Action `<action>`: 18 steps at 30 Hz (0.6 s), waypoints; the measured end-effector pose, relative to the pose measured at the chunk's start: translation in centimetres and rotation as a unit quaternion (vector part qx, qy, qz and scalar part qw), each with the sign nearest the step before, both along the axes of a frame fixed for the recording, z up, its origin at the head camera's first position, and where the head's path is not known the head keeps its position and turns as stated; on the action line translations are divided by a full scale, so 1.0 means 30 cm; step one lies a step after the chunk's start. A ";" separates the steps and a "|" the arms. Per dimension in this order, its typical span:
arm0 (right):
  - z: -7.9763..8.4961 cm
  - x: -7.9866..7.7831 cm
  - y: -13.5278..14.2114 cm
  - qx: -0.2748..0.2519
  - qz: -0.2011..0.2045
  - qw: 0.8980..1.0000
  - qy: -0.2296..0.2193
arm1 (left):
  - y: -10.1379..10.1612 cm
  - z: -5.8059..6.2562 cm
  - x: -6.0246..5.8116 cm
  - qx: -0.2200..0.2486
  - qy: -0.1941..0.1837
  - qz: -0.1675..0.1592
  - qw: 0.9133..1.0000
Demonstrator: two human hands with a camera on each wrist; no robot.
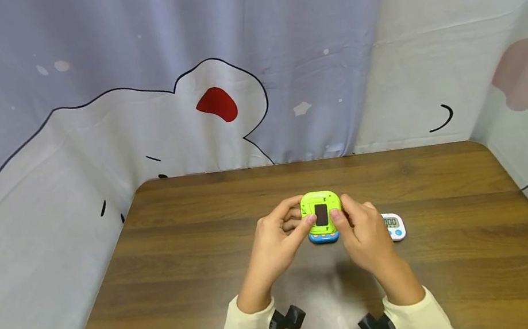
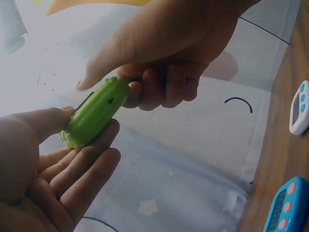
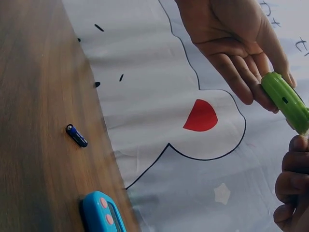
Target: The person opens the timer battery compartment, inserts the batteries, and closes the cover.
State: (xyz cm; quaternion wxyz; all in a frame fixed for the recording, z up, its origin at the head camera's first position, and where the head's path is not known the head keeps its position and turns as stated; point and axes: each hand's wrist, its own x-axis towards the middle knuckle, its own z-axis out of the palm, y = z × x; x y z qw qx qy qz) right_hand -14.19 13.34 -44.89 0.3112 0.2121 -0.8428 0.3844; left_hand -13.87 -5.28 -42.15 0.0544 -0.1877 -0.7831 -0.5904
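A lime-green digital timer, with a dark rectangle on the side facing me, is held up above the table between both hands. My left hand pinches its left side, thumb on the near face and fingers behind. On the right side, my right hand grips the edge with its thumb on the near face and its fingers curled. Both wrist views show the green case edge-on, a small dark slot in its rim. Partly hidden behind it in the head view, a blue timer with pink buttons lies on the table.
A white timer with blue buttons lies on the wooden table, partly covered by my right hand in the head view. A small dark-blue battery lies on the table in the right wrist view. Printed curtains hang behind.
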 end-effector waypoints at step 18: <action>0.013 0.009 0.018 -0.046 0.049 0.995 -0.069 | 0.021 0.098 0.055 -0.002 0.027 -0.008 1.000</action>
